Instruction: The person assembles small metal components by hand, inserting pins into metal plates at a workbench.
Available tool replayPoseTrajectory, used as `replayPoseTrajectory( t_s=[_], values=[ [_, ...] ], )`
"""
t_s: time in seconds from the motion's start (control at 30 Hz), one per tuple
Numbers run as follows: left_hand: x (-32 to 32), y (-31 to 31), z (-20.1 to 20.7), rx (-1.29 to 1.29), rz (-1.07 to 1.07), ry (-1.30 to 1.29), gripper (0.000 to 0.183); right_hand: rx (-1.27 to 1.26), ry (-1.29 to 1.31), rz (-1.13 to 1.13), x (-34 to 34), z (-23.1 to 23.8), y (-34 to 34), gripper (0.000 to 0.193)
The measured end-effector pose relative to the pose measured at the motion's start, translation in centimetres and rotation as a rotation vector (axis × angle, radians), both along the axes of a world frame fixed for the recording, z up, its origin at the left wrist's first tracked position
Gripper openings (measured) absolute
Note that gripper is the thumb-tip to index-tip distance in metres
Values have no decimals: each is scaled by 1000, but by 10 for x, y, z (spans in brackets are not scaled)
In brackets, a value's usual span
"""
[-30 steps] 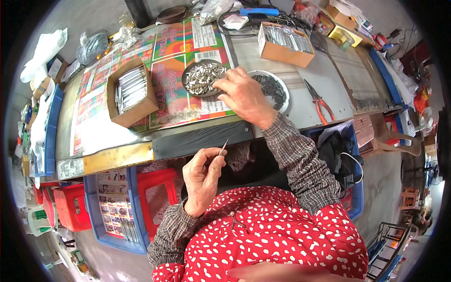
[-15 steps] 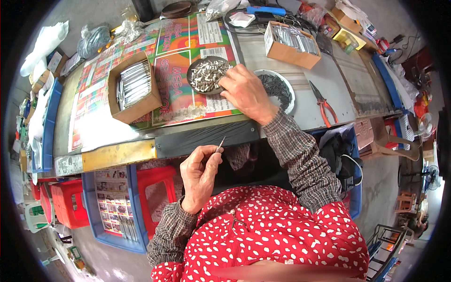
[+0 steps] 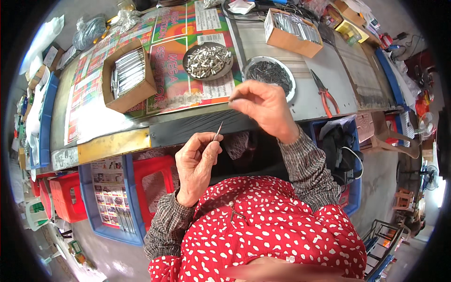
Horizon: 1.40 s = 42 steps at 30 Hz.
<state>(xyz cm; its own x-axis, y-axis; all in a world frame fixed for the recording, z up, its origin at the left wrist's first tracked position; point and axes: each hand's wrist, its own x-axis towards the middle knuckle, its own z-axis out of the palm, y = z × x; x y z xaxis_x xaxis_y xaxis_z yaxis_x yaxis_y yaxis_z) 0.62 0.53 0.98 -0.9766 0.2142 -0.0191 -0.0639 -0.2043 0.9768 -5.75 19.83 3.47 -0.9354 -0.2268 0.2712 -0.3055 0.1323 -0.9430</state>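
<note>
My left hand (image 3: pixel 196 164) is closed in front of the table edge, pinching a thin pointed metal rod (image 3: pixel 219 129) that sticks up from the fingertips. Above the front of the table hangs my right hand (image 3: pixel 268 109), thumb and fingers pressed together; whatever they hold, if anything, is too small to make out. Beyond it, a round dark dish (image 3: pixel 189 70) holds many short silvery metal sleeves (image 3: pixel 209 60). Right of that dish, near my right hand, a white bowl (image 3: pixel 292 90) is filled with dark thin metal pins (image 3: pixel 268 71).
An open cardboard box (image 3: pixel 134 99) of slim silvery packets stands at left; a similar box (image 3: pixel 300 46) sits at the far right. Red-handled pliers (image 3: pixel 325 96) lie right of the bowl. Below the table are a blue crate (image 3: pixel 87 197) and a red stool (image 3: pixel 155 175).
My right hand has drawn back from the dish of metal sleeves toward me, to just past the table's front edge. My left hand still pinches the rod, nearly in the same place.
</note>
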Motion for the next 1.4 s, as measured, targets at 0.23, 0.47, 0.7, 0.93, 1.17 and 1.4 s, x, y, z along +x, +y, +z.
replayPoseTrajectory(
  t_s=[0.23, 0.47, 0.7, 0.93, 1.17, 1.4],
  values=[
    [7, 9, 9, -31, -52, 17, 15, -435, -279, 94, 35, 5, -1, 10],
    [11, 16, 14, -58, -80, 49, 14, -522, -271, 87, 45, 10, 2, 7],
    [14, 23, 18, -95, -94, 91, 12, -529, -288, 93, 52, 8, 7, 8],
    [12, 31, 19, -164, -93, 204, 11, -442, -238, 120, 59, 0, 9, 13],
    [14, 35, 17, 27, -150, 34, 10, -358, -159, 172, 61, 7, 16, 11],
    [14, 43, 16, -234, -36, 325, 6, -407, -75, 20, 70, -10, 7, 11]
  ],
)
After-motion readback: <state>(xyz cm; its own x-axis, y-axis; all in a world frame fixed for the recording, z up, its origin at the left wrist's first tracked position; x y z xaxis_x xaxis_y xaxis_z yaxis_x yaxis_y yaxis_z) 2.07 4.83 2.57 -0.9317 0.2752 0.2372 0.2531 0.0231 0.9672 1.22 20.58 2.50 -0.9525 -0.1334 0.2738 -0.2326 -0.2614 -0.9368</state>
